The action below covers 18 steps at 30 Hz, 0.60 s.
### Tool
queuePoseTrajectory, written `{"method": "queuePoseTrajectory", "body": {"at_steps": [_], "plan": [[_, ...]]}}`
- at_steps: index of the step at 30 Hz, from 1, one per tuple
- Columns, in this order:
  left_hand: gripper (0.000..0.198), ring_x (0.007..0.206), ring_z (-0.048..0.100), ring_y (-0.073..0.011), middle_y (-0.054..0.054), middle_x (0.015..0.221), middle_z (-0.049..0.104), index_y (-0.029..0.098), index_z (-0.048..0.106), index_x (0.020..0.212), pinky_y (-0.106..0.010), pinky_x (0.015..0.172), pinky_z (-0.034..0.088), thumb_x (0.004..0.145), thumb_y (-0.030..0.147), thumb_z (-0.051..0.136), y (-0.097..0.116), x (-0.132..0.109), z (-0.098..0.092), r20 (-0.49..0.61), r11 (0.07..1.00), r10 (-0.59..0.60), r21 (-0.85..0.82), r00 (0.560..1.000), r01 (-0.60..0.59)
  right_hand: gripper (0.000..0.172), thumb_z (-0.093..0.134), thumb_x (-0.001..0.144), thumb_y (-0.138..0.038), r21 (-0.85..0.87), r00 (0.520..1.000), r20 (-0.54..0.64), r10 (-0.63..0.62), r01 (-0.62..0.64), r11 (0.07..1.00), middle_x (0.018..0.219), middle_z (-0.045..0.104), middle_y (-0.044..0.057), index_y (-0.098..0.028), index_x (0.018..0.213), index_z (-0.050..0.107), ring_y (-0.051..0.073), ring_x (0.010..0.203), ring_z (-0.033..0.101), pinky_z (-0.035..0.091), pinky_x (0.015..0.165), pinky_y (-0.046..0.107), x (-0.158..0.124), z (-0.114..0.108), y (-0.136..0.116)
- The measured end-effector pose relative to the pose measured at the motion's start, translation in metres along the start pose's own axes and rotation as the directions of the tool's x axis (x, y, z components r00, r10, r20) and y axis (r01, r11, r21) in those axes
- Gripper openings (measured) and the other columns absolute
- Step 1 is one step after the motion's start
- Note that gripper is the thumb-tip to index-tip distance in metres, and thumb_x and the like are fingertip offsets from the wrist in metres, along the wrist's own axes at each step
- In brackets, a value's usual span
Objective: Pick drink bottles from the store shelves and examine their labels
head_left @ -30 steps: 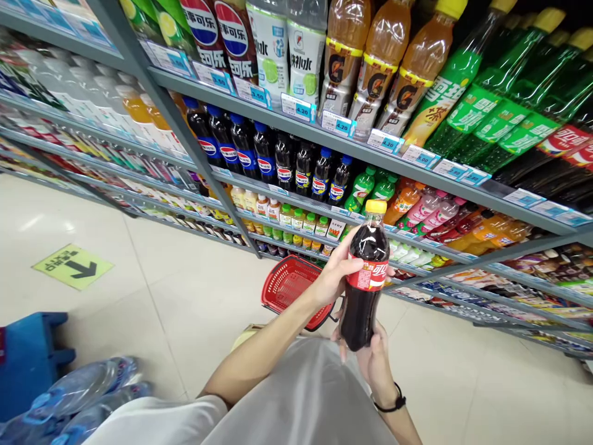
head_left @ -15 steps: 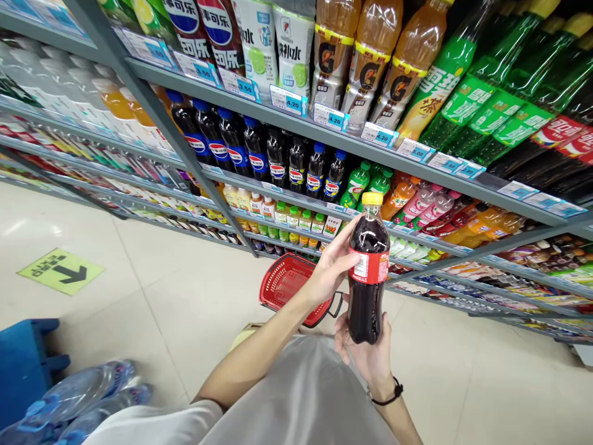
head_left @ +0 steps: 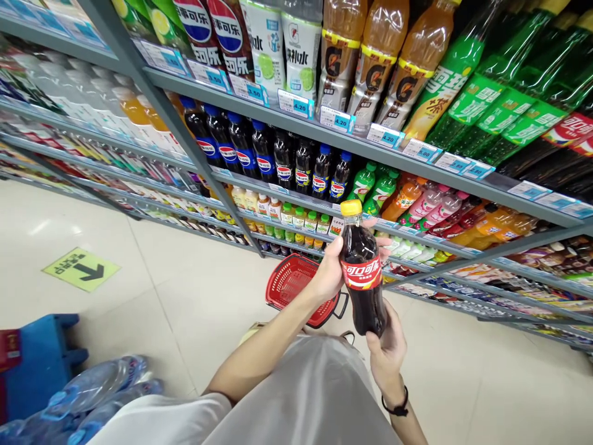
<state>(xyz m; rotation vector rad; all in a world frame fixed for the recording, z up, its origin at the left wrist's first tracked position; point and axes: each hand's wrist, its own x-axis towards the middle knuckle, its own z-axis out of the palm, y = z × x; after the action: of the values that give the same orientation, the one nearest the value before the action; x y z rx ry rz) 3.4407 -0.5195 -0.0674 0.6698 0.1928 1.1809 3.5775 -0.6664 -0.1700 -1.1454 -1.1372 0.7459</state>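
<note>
A cola bottle (head_left: pixel 364 278) with a yellow cap and a red label is held up in front of my body, tilted slightly. My left hand (head_left: pixel 330 269) grips its upper part from the left; the fingers pass behind it and the tips show on its right. Around the lower right side and base curls my right hand (head_left: pixel 388 343), its thumb by the bottom and a black band on the wrist. The label's white lettering faces me. Beyond my left hand, a red shopping basket (head_left: pixel 279 303) stands on the floor.
Drink shelves (head_left: pixel 324 127) run across the view, with blue-capped cola bottles (head_left: pixel 282 161) on a middle level. At lower left are large water bottles (head_left: pixel 97 389) and a blue pallet (head_left: pixel 44 358). A yellow-green arrow sign (head_left: pixel 81 269) lies on the pale floor.
The bottle has been turned, so its lettered label front now faces me instead of the barcode side. My left fingers have moved round behind it, and my right hand has shifted to its right side.
</note>
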Motion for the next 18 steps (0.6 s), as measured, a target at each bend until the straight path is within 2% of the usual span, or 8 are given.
{"method": "queuePoseTrajectory", "body": {"at_steps": [3, 6, 11, 15, 18], "plan": [[0.084, 0.117, 0.074, -0.0364, -0.019, 0.123, 0.078, 0.014, 0.063, 0.142, -0.049, 0.102, 0.058, 0.09, 0.079, 0.057, 0.003, 0.001, 0.002, 0.021, 1.0, -0.003, 0.003, 1.0, 0.003, 0.065, 0.083, 0.088, -0.029, -0.118, 0.997, -0.02, -0.068, 0.065, 0.991, 0.143, 0.069, 0.014, -0.024, 0.148, 0.061, 0.03, 0.129, 0.069, 0.06, 0.106, 0.043, -0.004, 0.001, 0.005], [0.084, 0.116, 0.074, -0.0366, -0.02, 0.118, 0.079, 0.012, 0.066, 0.136, -0.049, 0.102, 0.058, 0.088, 0.08, 0.058, 0.009, 0.0, 0.004, -0.009, 0.999, -0.006, 0.048, 1.0, 0.006, 0.069, 0.086, 0.085, -0.023, -0.239, 0.986, -0.043, -0.164, 0.149, 0.96, 0.138, 0.069, 0.015, -0.022, 0.148, 0.059, 0.029, 0.124, 0.07, 0.063, 0.102, 0.043, -0.003, 0.002, 0.008], [0.084, 0.114, 0.075, -0.037, -0.02, 0.113, 0.08, 0.01, 0.07, 0.129, -0.05, 0.103, 0.058, 0.088, 0.082, 0.056, 0.014, -0.001, 0.005, -0.044, 0.991, 0.008, 0.132, 0.999, -0.002, 0.079, 0.088, 0.079, -0.011, -0.366, 0.934, -0.023, -0.356, 0.324, 0.873, 0.135, 0.066, 0.017, -0.022, 0.151, 0.056, 0.031, 0.125, 0.068, 0.063, 0.102, 0.051, 0.008, 0.004, 0.004], [0.089, 0.114, 0.075, -0.038, -0.02, 0.114, 0.08, 0.013, 0.072, 0.131, -0.051, 0.102, 0.058, 0.088, 0.087, 0.051, 0.019, -0.001, -0.005, 0.024, 0.979, -0.009, 0.203, 1.0, 0.004, 0.084, 0.089, 0.078, -0.01, -0.438, 0.898, -0.026, -0.439, 0.384, 0.813, 0.135, 0.065, 0.017, -0.025, 0.153, 0.053, 0.032, 0.123, 0.068, 0.063, 0.098, 0.054, 0.012, 0.01, -0.001], [0.094, 0.113, 0.075, -0.0394, -0.02, 0.118, 0.079, 0.013, 0.074, 0.132, -0.05, 0.099, 0.059, 0.084, 0.091, 0.053, 0.032, 0.002, -0.022, 0.104, 0.931, -0.026, 0.366, 0.994, -0.014, 0.083, 0.09, 0.078, -0.014, -0.49, 0.895, -0.028, -0.446, 0.377, 0.786, 0.134, 0.064, 0.016, -0.026, 0.152, 0.053, 0.033, 0.122, 0.068, 0.063, 0.097, 0.056, 0.014, 0.015, 0.004]]}}
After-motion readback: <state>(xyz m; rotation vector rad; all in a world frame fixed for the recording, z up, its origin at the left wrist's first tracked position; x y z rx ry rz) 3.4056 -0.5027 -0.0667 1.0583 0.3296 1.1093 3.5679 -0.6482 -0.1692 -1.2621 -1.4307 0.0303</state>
